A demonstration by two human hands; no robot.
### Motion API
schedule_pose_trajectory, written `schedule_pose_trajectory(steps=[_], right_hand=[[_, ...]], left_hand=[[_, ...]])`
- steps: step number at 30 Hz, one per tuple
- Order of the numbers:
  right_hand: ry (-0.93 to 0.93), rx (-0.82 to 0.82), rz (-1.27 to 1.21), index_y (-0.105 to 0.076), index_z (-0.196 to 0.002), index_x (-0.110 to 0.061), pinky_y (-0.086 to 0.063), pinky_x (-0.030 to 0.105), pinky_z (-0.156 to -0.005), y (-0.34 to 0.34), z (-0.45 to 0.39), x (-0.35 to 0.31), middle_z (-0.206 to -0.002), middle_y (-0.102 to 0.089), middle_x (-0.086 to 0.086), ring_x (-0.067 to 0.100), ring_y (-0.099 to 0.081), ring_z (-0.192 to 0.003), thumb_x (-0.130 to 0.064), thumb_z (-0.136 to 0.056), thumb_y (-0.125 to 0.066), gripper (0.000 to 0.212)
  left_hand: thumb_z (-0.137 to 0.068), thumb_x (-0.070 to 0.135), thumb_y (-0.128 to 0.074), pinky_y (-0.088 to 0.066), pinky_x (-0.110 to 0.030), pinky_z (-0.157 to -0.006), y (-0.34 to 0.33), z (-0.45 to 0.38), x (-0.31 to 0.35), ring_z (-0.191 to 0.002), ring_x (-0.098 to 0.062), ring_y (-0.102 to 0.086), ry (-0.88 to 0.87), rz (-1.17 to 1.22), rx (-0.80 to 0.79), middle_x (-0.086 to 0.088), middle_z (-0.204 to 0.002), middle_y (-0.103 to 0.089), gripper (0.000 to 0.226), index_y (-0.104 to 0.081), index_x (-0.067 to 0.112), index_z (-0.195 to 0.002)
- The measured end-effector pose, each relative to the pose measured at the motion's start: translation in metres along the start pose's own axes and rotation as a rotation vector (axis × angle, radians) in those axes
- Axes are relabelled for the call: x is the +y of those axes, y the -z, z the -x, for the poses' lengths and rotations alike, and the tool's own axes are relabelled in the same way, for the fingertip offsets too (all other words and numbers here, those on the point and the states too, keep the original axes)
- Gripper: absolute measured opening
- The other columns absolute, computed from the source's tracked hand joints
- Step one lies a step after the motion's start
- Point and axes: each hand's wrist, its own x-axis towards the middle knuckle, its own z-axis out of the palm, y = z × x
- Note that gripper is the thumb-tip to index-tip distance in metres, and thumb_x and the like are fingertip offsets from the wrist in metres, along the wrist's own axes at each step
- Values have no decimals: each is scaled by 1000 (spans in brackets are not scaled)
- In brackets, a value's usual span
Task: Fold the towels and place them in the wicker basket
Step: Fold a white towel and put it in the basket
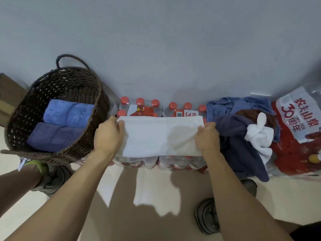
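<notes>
On top of the shrink-wrapped packs of water bottles point(156, 108), between the basket and the laundry heap, I have a white towel point(161, 134) spread as a folded band, its long edge running left to right. My left hand point(108, 134) grips the towel's left end, fingers curled over the far corner, and my right hand point(206, 138) pinches the right end the same way, so both are holding cloth and neither is free. The wicker basket point(57, 153) stands just to the left of the bottles, and two folded towels lie inside it side by side: a lighter blue towel point(67, 113) on the far side and a purple towel point(53, 136) nearer to me. By my reckoning that puts two towels done and this white one partway through its folding, likely needing at least one more fold, end to end, before it will fit beside the others. To the right, touching the bottle packs, a loose pile point(243, 129) of unfolded cloths waits: blue, dark navy, brown and another white piece, tangled together, so I cannot count them exactly. Further right sits a big red-and-white plastic pack point(295, 133). I judge the job somewhat under halfway, with the pile untouched.
</notes>
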Motion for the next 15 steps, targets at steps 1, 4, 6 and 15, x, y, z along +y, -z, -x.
schedule_pose_trajectory(steps=[1, 4, 6, 15], right_hand=[[-22, -9, 37, -41, -117, -6, -49, 37, -68, 1, 1, 1, -109, -59, 16, 30, -62, -90, -21, -101, -45, 22], [-81, -78, 95, -47, -123, -4, -50, 35, -66, 5, 0, 2, -113, -62, 15, 28, -63, -89, -19, -97, -49, 30], [-101, -109, 98, -51, -124, -5, -53, 36, -67, 7, 1, 1, -113, -64, 14, 28, -64, -89, -22, -96, -49, 33], [-44, -100, 65, -48, -124, -10, -56, 45, -85, 7, 6, 2, -120, -62, 10, 30, -64, -101, -50, -90, -62, 54]], left_hand=[[-96, 31, -48, -46, -41, -64, 2, -1, 0, -70, -40, -57, 0, -31, -9, -17, -75, -62, 27, -50, 10, -80], [-96, 35, -50, -42, -39, -62, 4, -9, 1, -71, -40, -56, 3, -93, -43, -18, -78, -64, 29, -50, 12, -78], [-95, 34, -51, -43, -39, -65, 3, -14, 4, -77, -40, -58, -16, -126, -56, -17, -86, -64, 25, -55, 10, -87], [-95, 20, -58, -43, -43, -97, -9, -20, 0, -118, -36, -45, -80, -28, -167, -14, -128, -48, 32, -60, 15, -126]])
